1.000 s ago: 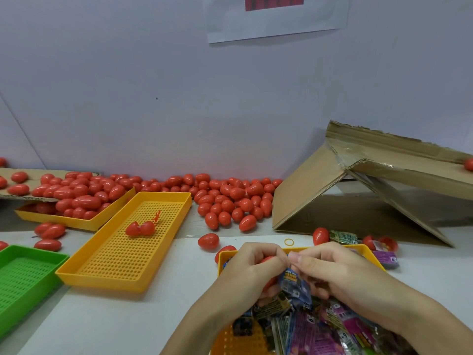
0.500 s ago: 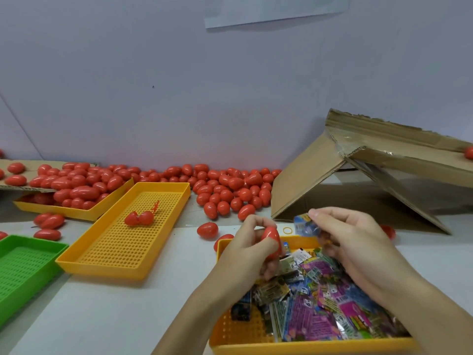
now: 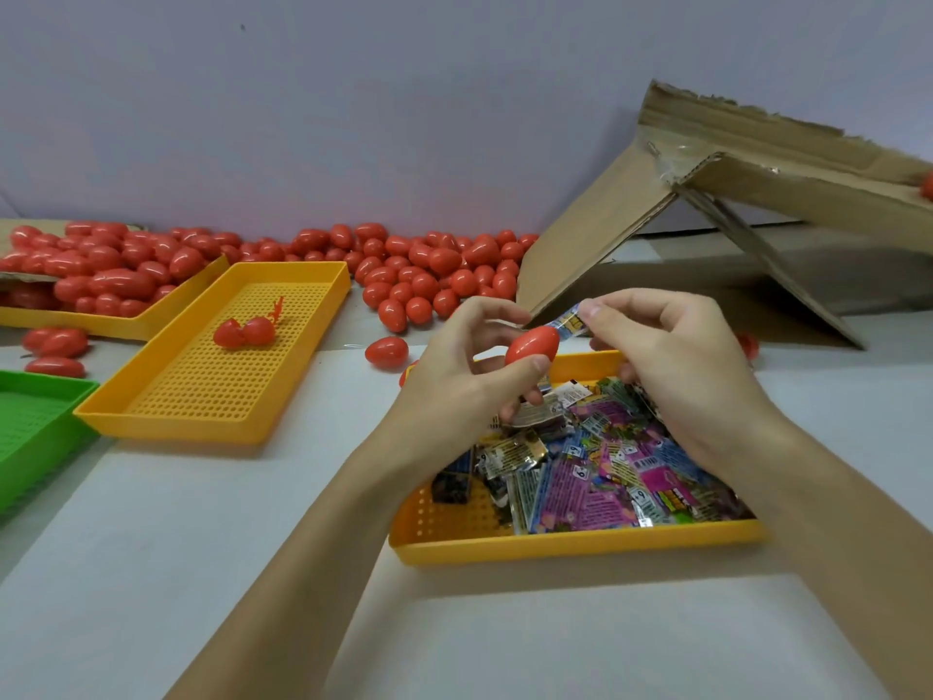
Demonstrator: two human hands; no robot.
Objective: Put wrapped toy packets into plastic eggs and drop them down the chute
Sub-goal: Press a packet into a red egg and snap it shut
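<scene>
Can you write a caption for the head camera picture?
Left hand holds a red plastic egg; right hand pinches a wrapped toy packet.

Green tray (image 3: 35, 426) cut off at left edge

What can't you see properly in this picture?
- Red egg in the left hand: open or snapped shut, can't tell; fingers cover part of it.
- Packet pinched by the right hand: print too small to read.
- Cardboard chute: its far end is cut off by the right edge.
- Yellow tray of packets: the arms hide part of it.
</scene>
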